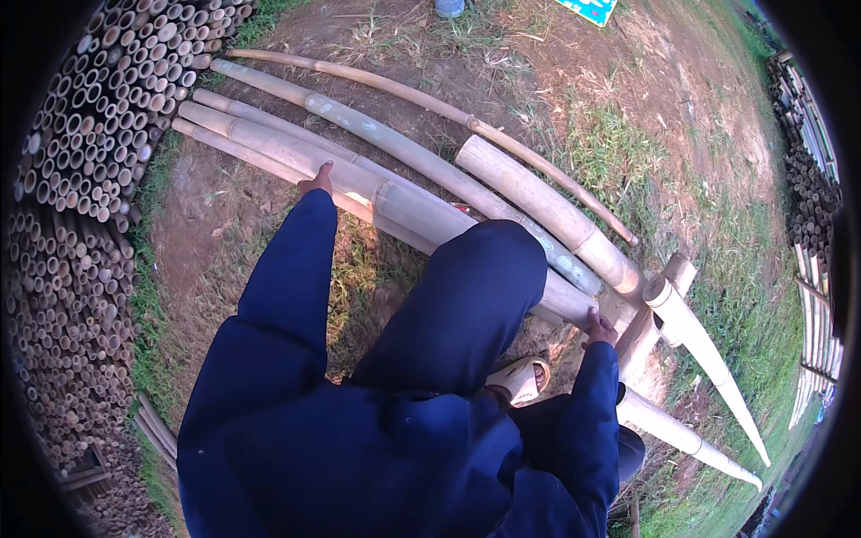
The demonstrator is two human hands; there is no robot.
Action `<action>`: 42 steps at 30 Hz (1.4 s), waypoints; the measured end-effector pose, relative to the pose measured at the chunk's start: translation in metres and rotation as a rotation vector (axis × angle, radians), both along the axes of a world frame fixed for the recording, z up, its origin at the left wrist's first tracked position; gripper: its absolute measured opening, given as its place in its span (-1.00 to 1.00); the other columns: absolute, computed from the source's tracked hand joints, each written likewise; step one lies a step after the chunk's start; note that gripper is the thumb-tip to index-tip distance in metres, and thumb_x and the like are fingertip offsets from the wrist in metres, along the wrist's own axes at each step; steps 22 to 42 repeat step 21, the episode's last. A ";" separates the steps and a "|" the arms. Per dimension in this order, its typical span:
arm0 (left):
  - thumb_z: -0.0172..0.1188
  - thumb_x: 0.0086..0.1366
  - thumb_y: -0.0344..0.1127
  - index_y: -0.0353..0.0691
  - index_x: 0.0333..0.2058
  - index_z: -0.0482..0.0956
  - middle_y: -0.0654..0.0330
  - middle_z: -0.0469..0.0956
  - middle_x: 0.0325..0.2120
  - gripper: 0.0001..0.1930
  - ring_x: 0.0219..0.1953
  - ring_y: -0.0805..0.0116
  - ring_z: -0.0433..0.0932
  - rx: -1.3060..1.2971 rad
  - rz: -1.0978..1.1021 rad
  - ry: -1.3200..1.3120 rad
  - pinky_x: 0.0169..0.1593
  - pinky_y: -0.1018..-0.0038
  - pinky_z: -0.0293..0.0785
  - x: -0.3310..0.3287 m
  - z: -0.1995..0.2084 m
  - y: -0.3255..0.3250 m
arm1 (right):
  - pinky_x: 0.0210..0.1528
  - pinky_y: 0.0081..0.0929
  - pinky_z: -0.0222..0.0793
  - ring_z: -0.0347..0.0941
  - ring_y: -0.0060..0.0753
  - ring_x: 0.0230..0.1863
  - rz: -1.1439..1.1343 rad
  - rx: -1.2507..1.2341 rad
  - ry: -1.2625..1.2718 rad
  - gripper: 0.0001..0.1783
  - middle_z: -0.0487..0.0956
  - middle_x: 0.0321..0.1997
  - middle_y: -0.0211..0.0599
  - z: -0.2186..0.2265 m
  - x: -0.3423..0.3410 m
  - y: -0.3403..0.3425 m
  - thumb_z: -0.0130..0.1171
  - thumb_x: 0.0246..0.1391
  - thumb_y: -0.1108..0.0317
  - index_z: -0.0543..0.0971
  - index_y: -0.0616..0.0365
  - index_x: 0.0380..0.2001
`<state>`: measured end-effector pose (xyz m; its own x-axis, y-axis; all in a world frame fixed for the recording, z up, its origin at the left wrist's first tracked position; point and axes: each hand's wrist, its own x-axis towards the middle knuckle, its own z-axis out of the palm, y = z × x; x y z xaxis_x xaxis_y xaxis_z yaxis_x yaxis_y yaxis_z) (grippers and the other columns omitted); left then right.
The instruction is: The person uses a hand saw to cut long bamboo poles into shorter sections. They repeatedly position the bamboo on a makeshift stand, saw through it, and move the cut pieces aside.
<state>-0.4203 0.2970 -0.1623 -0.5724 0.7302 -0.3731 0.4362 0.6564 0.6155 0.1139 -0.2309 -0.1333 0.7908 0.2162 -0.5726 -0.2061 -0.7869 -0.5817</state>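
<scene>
A thick, pale bamboo pole (421, 208) lies slantwise in front of me, from the far left to the near right, passing under my bent knee. My left hand (317, 178) grips its near side left of the middle, thumb up and the other fingers mostly hidden. Close to the pole's right end, my right hand (601, 328) is closed on it, thumb on top. Just beyond lies a greenish bamboo pole (395, 142), and past that a short, thick bamboo piece (529, 199). A thin, curved bamboo pole (404, 90) lies farthest out.
Stacked bamboo (90, 117) with cut ends toward me rises at the left. A crosswise bamboo support (641, 336) sits by the poles' right ends. Two long bamboo poles (708, 359) stretch away at the right. Another bamboo stack (803, 197) stands at the far right. My sandalled foot (520, 381) is beside the pole.
</scene>
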 end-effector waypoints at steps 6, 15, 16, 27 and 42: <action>0.48 0.12 0.03 -0.34 0.25 0.44 -0.16 0.54 0.12 -0.18 0.20 0.04 0.51 0.359 -0.518 -0.308 0.26 0.21 0.39 0.108 0.047 -0.049 | -0.06 -0.21 0.58 0.71 -0.12 -0.21 0.087 -0.105 -0.229 -0.39 0.72 -0.17 0.15 -0.061 0.015 -0.040 0.36 0.09 -0.12 0.73 0.19 -0.01; 0.12 0.45 0.06 -0.26 0.19 0.53 -0.02 0.56 0.14 -0.45 0.18 0.15 0.53 0.025 -1.433 -0.623 0.29 0.29 0.35 0.225 0.234 -0.193 | 0.23 -0.10 0.47 0.59 0.22 0.11 0.176 -0.185 -0.201 -0.02 0.64 -0.02 0.35 0.038 -0.034 0.024 0.42 -0.07 -0.32 0.60 0.45 0.08; 0.16 0.43 0.04 -0.27 0.18 0.54 -0.03 0.56 0.14 -0.46 0.18 0.15 0.54 0.139 -1.558 -0.473 0.29 0.30 0.35 0.236 0.244 -0.203 | 0.22 -0.05 0.47 0.55 0.25 0.16 0.182 -0.143 -0.327 0.02 0.61 0.02 0.40 0.047 -0.038 0.030 0.41 -0.06 -0.32 0.55 0.47 0.14; 0.38 0.20 0.13 -0.14 0.14 0.57 -0.07 0.54 0.16 -0.37 0.19 0.02 0.55 0.240 -1.967 0.003 0.32 0.14 0.32 0.285 0.277 -0.225 | 0.26 -0.22 0.46 0.61 0.17 0.13 0.439 0.316 -0.205 -0.03 0.65 0.09 0.18 0.196 -0.042 0.009 0.41 0.02 -0.32 0.52 0.27 0.25; 0.38 0.20 0.13 -0.14 0.14 0.57 -0.07 0.54 0.16 -0.37 0.19 0.02 0.55 0.240 -1.967 0.003 0.32 0.14 0.32 0.285 0.277 -0.225 | 0.26 -0.22 0.46 0.61 0.17 0.13 0.439 0.316 -0.205 -0.03 0.65 0.09 0.18 0.196 -0.042 0.009 0.41 0.02 -0.32 0.52 0.27 0.25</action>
